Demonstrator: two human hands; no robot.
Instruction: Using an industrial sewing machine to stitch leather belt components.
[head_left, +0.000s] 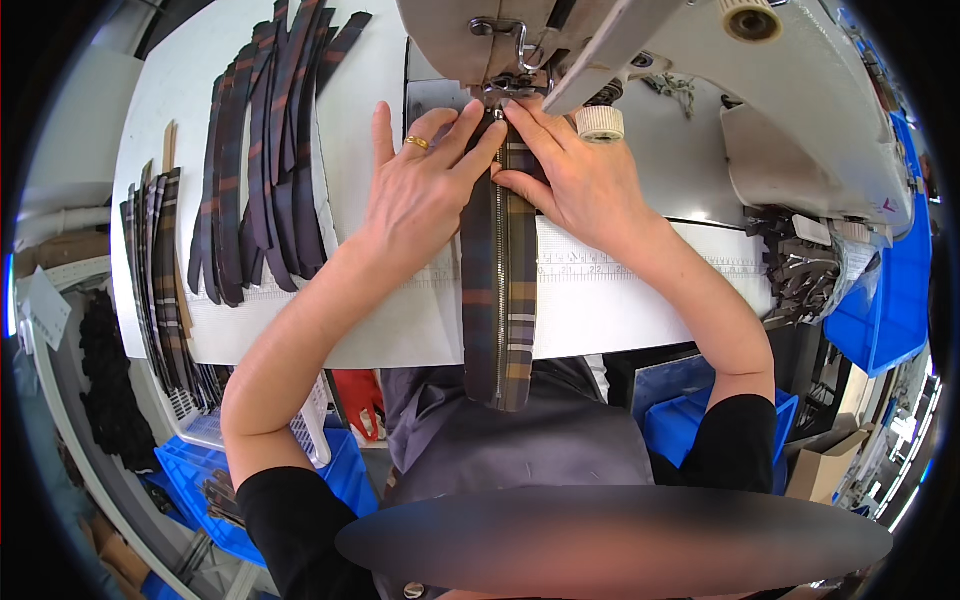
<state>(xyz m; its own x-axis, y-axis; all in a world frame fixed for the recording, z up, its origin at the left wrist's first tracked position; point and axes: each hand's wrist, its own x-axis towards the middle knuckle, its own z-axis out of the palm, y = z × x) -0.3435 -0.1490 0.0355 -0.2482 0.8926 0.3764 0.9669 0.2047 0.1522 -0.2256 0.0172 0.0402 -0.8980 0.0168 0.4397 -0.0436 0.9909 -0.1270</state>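
Note:
A long metal zipper (pixel 501 270) runs between a dark fabric strip (pixel 478 320) and a brown plaid strip (pixel 521 290). Its top end lies at the presser foot (pixel 512 86) of a sewing machine, and its lower end hangs over the table's front edge. My left hand (pixel 425 185), with a ring on one finger, grips the top of the piece from the left by thumb and forefinger, its other fingers raised. From the right, my right hand (pixel 585 185) holds the plaid side, its fingertips close to the foot. The needle is too small to make out.
Dark plaid strips (pixel 265 150) lie at the far left of the white table (pixel 400 325), with narrower plaid strips (pixel 155 270) hanging over its left edge. A bundle of zipper parts (pixel 800 260) sits at right. Blue bins (pixel 885 300) stand around. The machine's arm (pixel 800 110) overhangs the right side.

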